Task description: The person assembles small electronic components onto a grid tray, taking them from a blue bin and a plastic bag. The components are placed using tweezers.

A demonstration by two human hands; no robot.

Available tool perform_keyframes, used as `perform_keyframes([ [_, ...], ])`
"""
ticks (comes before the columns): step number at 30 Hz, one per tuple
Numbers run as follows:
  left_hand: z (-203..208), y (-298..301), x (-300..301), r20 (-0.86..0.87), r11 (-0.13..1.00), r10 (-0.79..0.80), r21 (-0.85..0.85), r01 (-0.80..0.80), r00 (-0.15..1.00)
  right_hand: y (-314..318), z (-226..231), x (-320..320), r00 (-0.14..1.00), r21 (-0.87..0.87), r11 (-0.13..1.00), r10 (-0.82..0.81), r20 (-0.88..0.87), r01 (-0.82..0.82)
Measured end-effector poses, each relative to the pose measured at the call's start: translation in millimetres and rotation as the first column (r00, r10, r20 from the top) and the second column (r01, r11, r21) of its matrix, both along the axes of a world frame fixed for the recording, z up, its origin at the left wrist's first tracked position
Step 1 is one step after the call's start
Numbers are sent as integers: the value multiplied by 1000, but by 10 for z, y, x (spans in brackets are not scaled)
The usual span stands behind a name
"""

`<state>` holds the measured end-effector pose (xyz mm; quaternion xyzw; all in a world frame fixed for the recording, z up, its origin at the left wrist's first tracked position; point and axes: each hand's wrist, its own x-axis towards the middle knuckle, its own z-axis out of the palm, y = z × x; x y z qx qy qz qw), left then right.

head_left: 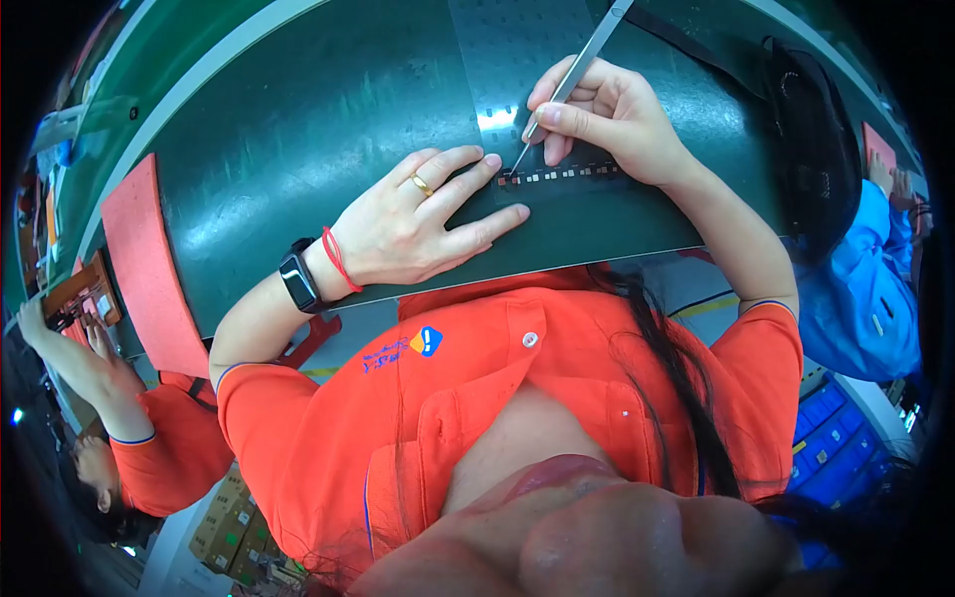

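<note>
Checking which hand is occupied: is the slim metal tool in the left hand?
No, the right hand grips the slim metal tool, while the left hand lies spread over the green tabletop.

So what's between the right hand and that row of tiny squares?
In the head view, the tapered end of a slim metal tool runs from the right hand toward the left end of the row of tiny squares; contact is unclear.
</note>
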<state>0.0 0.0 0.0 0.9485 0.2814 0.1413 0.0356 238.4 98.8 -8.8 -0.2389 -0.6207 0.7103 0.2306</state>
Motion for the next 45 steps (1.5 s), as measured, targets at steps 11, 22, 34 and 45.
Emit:
perform_keyframes([
  [11,-61,1605,56,477,906,423,-228,-357,770,46,-29,100,993,-240,970,-59,-103,33],
  [22,-382,3028,819,299,777,577,87,-623,760,69,-33,23,989,-241,970,4,-147,-40],
  [34,107,1367,101,312,893,438,-46,-448,843,134,59,46,983,-204,976,-111,-147,79],
  [45,-64,462,-122,274,884,454,-22,-466,848,302,53,-382,967,12,971,-239,-83,241],
])
